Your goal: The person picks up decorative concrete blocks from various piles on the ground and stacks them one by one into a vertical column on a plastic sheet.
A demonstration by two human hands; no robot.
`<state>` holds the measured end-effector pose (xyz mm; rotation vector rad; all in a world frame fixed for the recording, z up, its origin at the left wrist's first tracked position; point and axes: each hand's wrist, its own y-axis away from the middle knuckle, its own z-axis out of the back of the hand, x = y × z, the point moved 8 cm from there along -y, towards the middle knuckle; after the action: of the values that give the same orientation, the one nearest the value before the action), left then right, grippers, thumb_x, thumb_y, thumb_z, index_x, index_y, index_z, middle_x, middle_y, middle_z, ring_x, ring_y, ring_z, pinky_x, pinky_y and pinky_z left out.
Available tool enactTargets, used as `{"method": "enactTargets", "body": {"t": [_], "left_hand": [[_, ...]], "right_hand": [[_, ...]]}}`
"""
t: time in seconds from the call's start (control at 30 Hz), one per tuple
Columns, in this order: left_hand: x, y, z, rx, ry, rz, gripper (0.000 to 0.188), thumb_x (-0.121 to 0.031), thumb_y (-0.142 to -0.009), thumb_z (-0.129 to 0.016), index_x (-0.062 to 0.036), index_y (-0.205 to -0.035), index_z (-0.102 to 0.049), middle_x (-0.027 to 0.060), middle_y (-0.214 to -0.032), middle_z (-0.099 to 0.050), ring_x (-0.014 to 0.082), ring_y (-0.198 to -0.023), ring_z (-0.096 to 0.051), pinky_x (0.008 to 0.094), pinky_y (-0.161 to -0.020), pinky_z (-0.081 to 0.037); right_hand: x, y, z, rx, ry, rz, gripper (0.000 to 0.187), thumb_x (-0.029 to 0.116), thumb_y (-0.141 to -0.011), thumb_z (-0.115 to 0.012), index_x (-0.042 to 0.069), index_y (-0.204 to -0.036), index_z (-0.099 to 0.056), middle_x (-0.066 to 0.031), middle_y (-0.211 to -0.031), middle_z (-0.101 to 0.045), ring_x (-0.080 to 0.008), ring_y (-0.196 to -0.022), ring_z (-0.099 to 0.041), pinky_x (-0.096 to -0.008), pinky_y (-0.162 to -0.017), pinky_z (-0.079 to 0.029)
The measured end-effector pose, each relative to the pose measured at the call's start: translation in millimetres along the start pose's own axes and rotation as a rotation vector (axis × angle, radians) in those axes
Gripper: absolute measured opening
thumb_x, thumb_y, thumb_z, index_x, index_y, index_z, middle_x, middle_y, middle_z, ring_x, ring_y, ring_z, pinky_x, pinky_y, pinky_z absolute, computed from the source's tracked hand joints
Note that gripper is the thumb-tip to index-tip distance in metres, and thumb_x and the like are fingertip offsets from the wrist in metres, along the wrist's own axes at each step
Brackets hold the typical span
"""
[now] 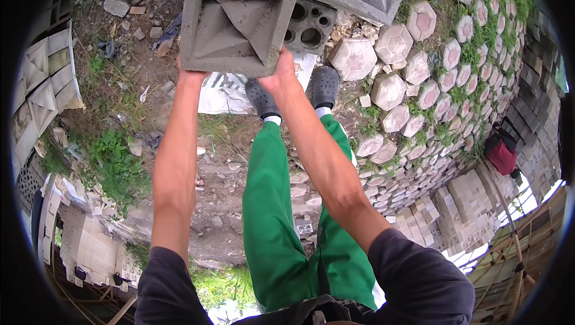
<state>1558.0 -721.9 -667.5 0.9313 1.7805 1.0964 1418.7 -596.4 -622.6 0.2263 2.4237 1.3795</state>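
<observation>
While both arms reach toward the top of the frame, a square, grey concrete block with sunken triangular facets (230, 25) sits between the hands at upper centre. The left hand (191, 74) grasps its lower-left corner and the right hand (278, 74) its lower-right corner; most of the fingers are hidden by the block, so how tightly they curl I cannot tell. Nor is it clear whether the block rests on something or hangs free.

It looks heavy and rigid, with a dry, gritty surface unlikely to slip, though the thin raised rim and corners could chip. Holding the thick outer sides from below, at opposite edges, seems safer than pinching the rim.

Just right of it lies a grey concrete brick with round holes (307, 23); below, a pale printed sheet (218, 100) lies near two dark grey perforated clogs (327, 85).
</observation>
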Motion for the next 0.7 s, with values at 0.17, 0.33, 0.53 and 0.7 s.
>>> {"method": "enactTargets", "body": {"t": [0.17,0.33,0.53,0.7], "left_hand": [[4.0,3.0,-1.4,0.016,-0.059,0.147,0.049,-0.042,-0.096,-0.038,-0.0127,-0.135,-0.045,0.0104,-0.138,-0.048,0.0299,-0.126,-0.045,0.0499,-0.106,-0.037],[-46.9,18.5,-20.0,0.135,-0.836,-0.015,0.064,-0.056,-0.092,-0.041,-0.0101,-0.137,-0.044,0.0092,-0.135,-0.050,0.0273,-0.122,-0.048,0.0432,-0.104,-0.037],[-68.4,33.1,-132.9,0.415,-0.746,0.036,0.084,-0.066,-0.086,-0.046,-0.0018,-0.139,-0.040,0.0122,-0.137,-0.048,0.0256,-0.123,-0.047,0.0382,-0.106,-0.033],[-46.7,38.5,-163.4,0.413,-1.005,-0.043,0.085,-0.066,-0.085,-0.050,-0.0038,-0.141,-0.036,0.0129,-0.139,-0.045,0.0267,-0.124,-0.046,0.0401,-0.107,-0.034]], "right_hand": [[13.6,-7.3,1.3,0.054,0.214,0.055,0.048,0.041,-0.098,-0.034,0.006,-0.126,-0.050,-0.0147,-0.128,-0.052,-0.0336,-0.116,-0.050,-0.0515,-0.098,-0.042],[63.0,-2.7,-9.5,-0.152,0.777,0.308,0.060,0.053,-0.095,-0.038,0.006,-0.131,-0.047,-0.0102,-0.130,-0.052,-0.0292,-0.117,-0.051,-0.0448,-0.097,-0.042],[95.8,13.4,-73.6,0.108,1.236,0.621,0.083,0.057,-0.084,-0.059,-0.002,-0.137,-0.036,-0.0177,-0.131,-0.050,-0.0272,-0.119,-0.050,-0.0372,-0.100,-0.038],[82.7,14.9,-72.0,0.022,1.391,0.570,0.084,0.016,-0.070,-0.070,-0.003,-0.139,-0.025,-0.0194,-0.122,-0.055,-0.0296,-0.114,-0.053,-0.0355,-0.097,-0.042]]}}
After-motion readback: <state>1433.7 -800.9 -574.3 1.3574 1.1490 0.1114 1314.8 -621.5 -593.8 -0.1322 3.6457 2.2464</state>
